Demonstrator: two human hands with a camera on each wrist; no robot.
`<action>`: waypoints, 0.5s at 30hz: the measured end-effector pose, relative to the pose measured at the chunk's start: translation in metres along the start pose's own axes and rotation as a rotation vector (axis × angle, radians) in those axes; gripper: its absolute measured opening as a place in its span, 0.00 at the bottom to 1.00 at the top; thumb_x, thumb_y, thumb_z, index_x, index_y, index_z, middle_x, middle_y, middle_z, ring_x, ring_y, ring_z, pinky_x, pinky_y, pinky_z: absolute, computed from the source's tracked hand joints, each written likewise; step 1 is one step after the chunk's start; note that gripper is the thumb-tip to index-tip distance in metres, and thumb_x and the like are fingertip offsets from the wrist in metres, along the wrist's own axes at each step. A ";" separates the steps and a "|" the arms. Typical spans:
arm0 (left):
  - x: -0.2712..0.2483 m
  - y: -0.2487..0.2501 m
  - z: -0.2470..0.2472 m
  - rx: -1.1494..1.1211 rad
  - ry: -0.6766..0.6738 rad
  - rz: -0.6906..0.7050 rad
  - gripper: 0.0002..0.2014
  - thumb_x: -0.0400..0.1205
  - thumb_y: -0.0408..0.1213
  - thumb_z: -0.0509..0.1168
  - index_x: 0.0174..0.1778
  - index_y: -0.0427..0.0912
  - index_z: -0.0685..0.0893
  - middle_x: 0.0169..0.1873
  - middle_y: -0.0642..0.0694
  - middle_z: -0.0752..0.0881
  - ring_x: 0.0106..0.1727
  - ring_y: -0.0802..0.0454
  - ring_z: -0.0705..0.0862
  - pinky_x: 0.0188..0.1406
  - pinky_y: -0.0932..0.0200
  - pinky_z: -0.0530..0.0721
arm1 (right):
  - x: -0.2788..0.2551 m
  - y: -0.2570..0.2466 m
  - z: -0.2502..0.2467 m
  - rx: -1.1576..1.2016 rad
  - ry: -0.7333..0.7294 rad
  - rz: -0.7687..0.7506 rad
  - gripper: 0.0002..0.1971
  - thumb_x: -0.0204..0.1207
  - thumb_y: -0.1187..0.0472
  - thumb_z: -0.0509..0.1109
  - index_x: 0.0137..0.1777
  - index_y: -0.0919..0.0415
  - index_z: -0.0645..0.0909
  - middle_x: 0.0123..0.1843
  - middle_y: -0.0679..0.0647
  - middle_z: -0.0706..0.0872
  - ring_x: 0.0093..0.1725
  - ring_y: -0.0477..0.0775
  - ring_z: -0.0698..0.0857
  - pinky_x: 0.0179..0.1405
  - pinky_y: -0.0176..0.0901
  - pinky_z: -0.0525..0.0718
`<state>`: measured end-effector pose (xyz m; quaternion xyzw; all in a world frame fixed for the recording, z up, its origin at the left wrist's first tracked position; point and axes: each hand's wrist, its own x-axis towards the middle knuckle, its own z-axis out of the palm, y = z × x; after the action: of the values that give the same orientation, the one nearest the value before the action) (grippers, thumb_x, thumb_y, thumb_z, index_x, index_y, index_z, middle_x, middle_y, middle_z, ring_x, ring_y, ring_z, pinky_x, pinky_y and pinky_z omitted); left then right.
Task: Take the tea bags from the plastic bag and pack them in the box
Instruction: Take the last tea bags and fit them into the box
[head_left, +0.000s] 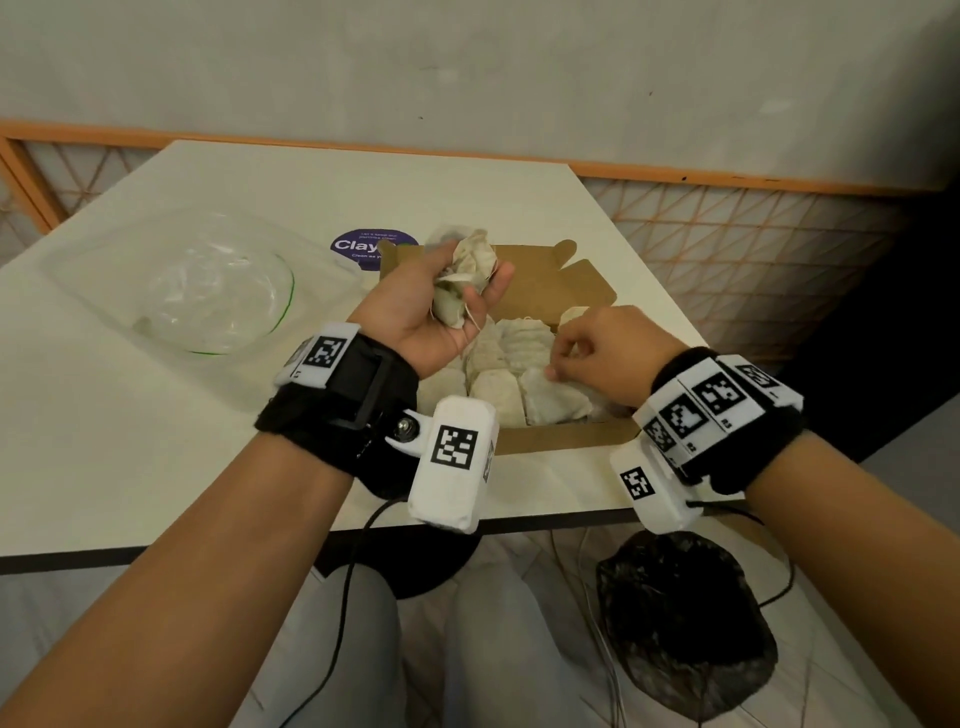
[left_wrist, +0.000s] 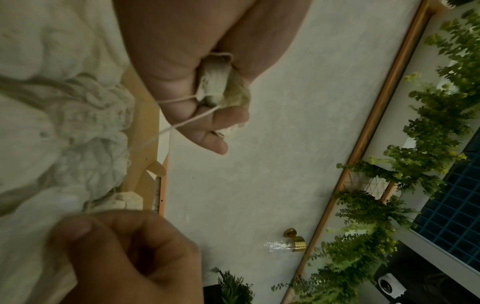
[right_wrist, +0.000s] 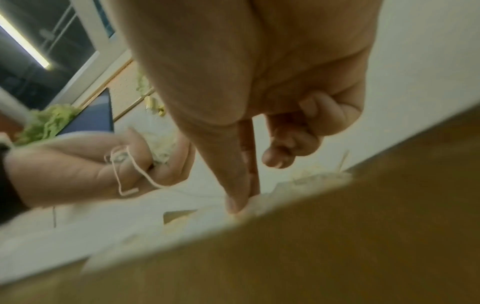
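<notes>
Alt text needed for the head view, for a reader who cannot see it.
The left hand holds a bunch of tea bags above an open cardboard box while the right hand tucks a bag among those already packed. An empty-looking plastic bag lies to the left.

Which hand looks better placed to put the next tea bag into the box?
Probably the right hand: it is already down in the box, fingertips on the packed tea bags. The left hand grips the spare bundle above.
</notes>
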<state>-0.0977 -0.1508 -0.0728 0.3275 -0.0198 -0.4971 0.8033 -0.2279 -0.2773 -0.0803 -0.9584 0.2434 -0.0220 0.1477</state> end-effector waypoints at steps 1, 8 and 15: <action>0.002 0.003 0.000 -0.009 0.000 0.005 0.10 0.87 0.39 0.57 0.51 0.38 0.80 0.37 0.41 0.87 0.35 0.46 0.89 0.14 0.69 0.76 | 0.000 0.003 -0.001 0.031 0.026 0.016 0.05 0.73 0.56 0.73 0.41 0.56 0.85 0.28 0.41 0.74 0.30 0.41 0.75 0.25 0.26 0.66; 0.011 0.009 -0.014 -0.035 0.050 0.058 0.11 0.88 0.39 0.56 0.50 0.38 0.81 0.37 0.40 0.86 0.36 0.47 0.88 0.15 0.69 0.77 | -0.005 0.009 -0.009 0.160 -0.097 -0.022 0.05 0.70 0.54 0.76 0.40 0.55 0.87 0.29 0.44 0.76 0.31 0.43 0.74 0.32 0.33 0.69; 0.011 -0.004 -0.019 -0.143 0.057 0.042 0.11 0.87 0.35 0.58 0.49 0.32 0.81 0.47 0.35 0.85 0.58 0.42 0.85 0.40 0.43 0.88 | -0.002 -0.010 0.009 0.331 0.249 -0.082 0.05 0.73 0.55 0.73 0.43 0.55 0.82 0.35 0.49 0.78 0.34 0.46 0.75 0.35 0.37 0.74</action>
<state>-0.0882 -0.1511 -0.0930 0.2827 0.0318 -0.4708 0.8351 -0.2239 -0.2659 -0.0864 -0.9200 0.2137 -0.1859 0.2709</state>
